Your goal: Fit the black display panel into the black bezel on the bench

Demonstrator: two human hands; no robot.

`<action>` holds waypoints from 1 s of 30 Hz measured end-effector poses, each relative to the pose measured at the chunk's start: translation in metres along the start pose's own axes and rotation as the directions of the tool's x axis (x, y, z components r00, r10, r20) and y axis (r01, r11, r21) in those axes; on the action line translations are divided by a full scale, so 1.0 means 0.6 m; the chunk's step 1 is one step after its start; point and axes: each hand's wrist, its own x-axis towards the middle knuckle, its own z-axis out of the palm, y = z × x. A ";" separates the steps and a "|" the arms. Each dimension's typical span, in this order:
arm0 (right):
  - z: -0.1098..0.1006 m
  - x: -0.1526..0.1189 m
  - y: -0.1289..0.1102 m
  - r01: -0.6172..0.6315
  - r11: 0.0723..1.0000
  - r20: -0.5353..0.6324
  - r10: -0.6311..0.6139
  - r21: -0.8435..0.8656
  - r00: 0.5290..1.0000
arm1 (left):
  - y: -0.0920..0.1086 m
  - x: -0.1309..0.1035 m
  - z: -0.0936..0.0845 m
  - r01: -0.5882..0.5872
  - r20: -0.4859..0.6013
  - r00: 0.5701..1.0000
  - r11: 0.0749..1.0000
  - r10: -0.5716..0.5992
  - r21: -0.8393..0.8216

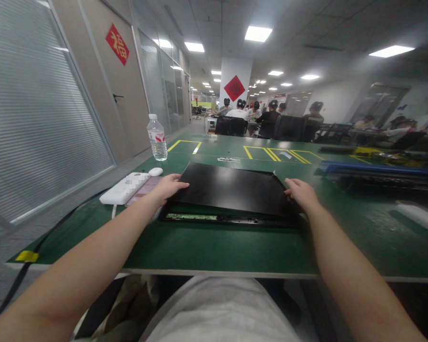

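A flat black panel [235, 187] lies slightly askew over a black frame [271, 221], both on the green table in front of me. Along the near side a gap shows a green circuit strip [191, 217] inside the frame. My left hand [173, 186] grips the panel's left edge, thumb on top and the other fingers partly hidden. At the panel's right edge is my right hand [300, 192], its fingers bent against the corner area of the panel and frame.
Left of the panel are a white power bank [123, 189], a white mouse-like object [155, 171] and a water bottle [157, 138]. Blue-black long parts [378, 173] and a white bar [421, 216] lie right. People sit farther back.
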 end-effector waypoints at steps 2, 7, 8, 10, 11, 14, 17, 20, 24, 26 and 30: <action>0.000 0.001 0.001 -0.001 1.000 0.016 0.001 -0.001 1.000 | 0.004 -0.005 0.002 0.016 0.008 1.000 0.999 -0.015 -0.042; 0.003 0.009 0.009 -0.009 0.999 0.042 0.011 -0.036 0.999 | 0.011 -0.014 0.004 0.032 0.008 0.999 0.999 -0.031 -0.032; 0.004 0.011 0.010 -0.014 0.999 0.043 0.016 -0.035 0.999 | 0.012 -0.014 0.004 0.034 0.011 0.999 0.999 -0.034 -0.029; 0.004 0.012 0.012 -0.023 0.999 0.043 0.024 -0.025 0.999 | 0.012 -0.014 0.003 0.038 0.024 0.999 0.999 -0.037 -0.036; 0.005 0.013 0.013 -0.025 0.999 0.041 0.026 -0.022 0.999 | 0.012 -0.013 0.002 0.038 0.029 0.999 0.998 -0.037 -0.042; 0.005 0.011 0.012 -0.025 0.999 0.034 0.026 -0.025 0.999 | 0.014 -0.014 0.001 0.042 0.033 0.999 0.998 -0.041 -0.051; 0.004 0.009 0.010 -0.020 1.000 0.031 0.021 -0.020 0.999 | 0.019 -0.017 0.002 0.066 0.053 0.997 0.996 -0.063 -0.064; 0.003 0.009 0.010 -0.024 1.000 0.029 0.025 -0.010 0.999 | 0.022 -0.019 0.003 0.089 0.069 0.994 0.992 -0.083 -0.091; 0.002 0.009 0.010 -0.022 1.000 0.026 0.022 -0.013 0.999 | 0.021 -0.019 0.004 0.102 0.067 0.993 0.990 -0.096 -0.094; 0.002 0.009 0.009 -0.020 1.000 0.022 0.020 -0.024 1.000 | 0.021 -0.019 0.005 0.104 0.071 0.993 0.992 -0.099 -0.070; 0.002 0.008 0.009 -0.018 1.000 0.021 0.019 -0.024 1.000 | 0.021 -0.022 0.007 0.087 0.040 0.995 0.996 -0.086 -0.006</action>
